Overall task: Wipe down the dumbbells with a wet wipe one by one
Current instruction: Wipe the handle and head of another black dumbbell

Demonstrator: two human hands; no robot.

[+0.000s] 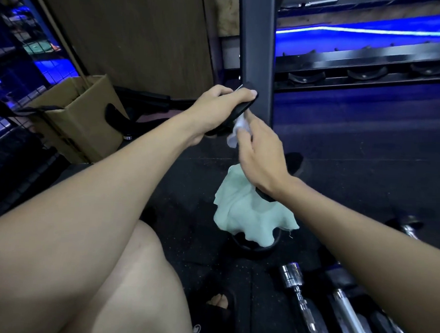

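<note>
My left hand (217, 107) grips the upper black head of a dumbbell (243, 107) that I hold tilted in front of the rack post. Lower down the same dumbbell, my right hand (260, 156) presses a crumpled white wet wipe (236, 131) against it, fingers curled round the wipe. The handle is hidden under that hand. A black end (263, 194) shows below my right wrist. Beneath it, a pale green cloth (249, 214) is draped over a round black object (255, 244) on the floor.
More dumbbells with chrome handles (299, 289) lie on the dark rubber floor at lower right. The rack post (256, 52) and a shelf with black saddles (363, 72) stand ahead. A cardboard box (80, 121) sits left, by wire mesh. My knee and sandalled foot (215, 305) are below.
</note>
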